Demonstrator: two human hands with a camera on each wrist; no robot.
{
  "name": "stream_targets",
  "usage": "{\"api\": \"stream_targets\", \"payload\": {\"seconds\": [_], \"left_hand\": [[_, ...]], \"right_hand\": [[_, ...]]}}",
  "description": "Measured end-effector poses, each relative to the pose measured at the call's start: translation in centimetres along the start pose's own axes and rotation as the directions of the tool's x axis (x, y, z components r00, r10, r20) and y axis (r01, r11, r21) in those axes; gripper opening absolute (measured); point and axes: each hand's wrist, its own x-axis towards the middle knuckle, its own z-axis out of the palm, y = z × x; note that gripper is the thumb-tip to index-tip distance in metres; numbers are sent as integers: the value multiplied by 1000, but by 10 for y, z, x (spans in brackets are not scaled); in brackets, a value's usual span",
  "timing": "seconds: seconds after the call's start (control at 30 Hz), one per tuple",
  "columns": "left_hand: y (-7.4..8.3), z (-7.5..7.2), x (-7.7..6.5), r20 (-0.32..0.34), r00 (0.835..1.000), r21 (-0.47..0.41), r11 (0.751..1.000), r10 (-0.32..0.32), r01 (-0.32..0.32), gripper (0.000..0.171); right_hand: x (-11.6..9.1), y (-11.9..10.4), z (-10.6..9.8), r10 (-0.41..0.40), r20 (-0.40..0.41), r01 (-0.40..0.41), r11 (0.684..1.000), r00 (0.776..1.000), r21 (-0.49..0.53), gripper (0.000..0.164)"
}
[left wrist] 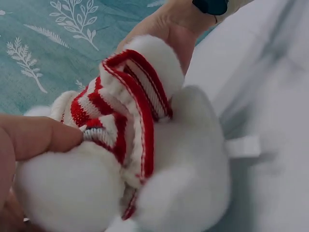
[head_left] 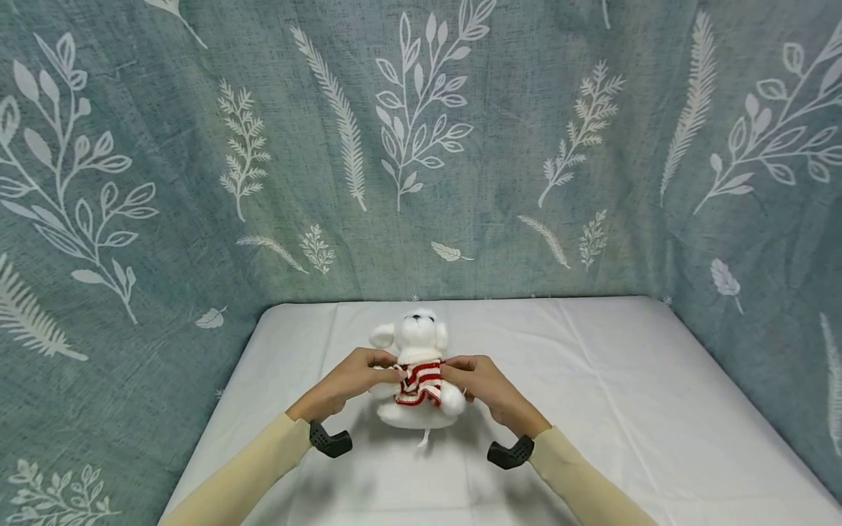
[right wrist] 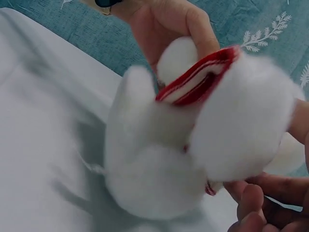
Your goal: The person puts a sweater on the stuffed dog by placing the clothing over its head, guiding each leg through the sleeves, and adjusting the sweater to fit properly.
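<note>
A white plush dog [head_left: 417, 336] in a red-and-white striped knitted sweater [head_left: 421, 381] sits upright on the white-covered table. My left hand [head_left: 351, 380] grips it at its left-hand side in the head view, thumb on the sweater's front edge. Opposite, my right hand [head_left: 483, 380] holds the other side beside the plush arm. In the left wrist view the sweater's hem [left wrist: 145, 140] flares away from the plush belly. Seen from the right wrist, the dog's round paw [right wrist: 241, 121] hides part of the sweater, and several curled fingers [right wrist: 251, 200] show below it.
The white table cover [head_left: 559, 409] has light creases. Green-blue curtains [head_left: 500, 241] with a white leaf pattern stand behind and along the sides. A small white label [left wrist: 244, 146] sticks out beneath the toy. Each wrist wears a black device [head_left: 331, 440].
</note>
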Motion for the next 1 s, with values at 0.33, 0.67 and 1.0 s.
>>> {"api": "stream_targets", "payload": {"seconds": [0.33, 0.67, 1.0], "left_hand": [[-1, 11, 7, -120, 986, -32, 992, 113, -118, 43], [-11, 25, 13, -161, 976, -74, 985, 144, -158, 41], [-24, 32, 16, -183, 971, -81, 982, 152, -169, 54]], "right_hand": [[2, 6, -1, -73, -42, 72, 997, 996, -14, 46], [1, 14, 0, -144, -79, 140, 989, 986, -46, 54], [2, 23, 0, -188, -73, 178, 976, 979, -124, 57]]}}
